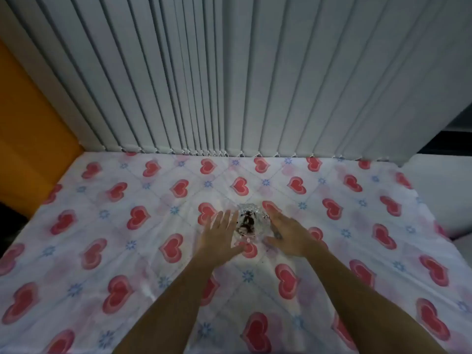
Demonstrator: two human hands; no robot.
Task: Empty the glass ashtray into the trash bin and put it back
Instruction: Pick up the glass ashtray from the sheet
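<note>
A clear cut-glass ashtray (251, 222) with dark ash and butts in it sits near the middle of the table, on a white cloth with red hearts (127, 251). My left hand (221, 235) is flat and open just left of the ashtray, fingers spread, thumb reaching under its near edge. My right hand (288, 229) is open just right of it, fingers extended along its side. Both hands flank the ashtray closely; whether they touch the glass is unclear. No trash bin is in view.
Grey vertical blinds (229, 85) hang along the table's far edge. An orange panel (28, 139) stands at the left. A white surface (439, 195) lies beyond the table's right edge, with a dark gap above it.
</note>
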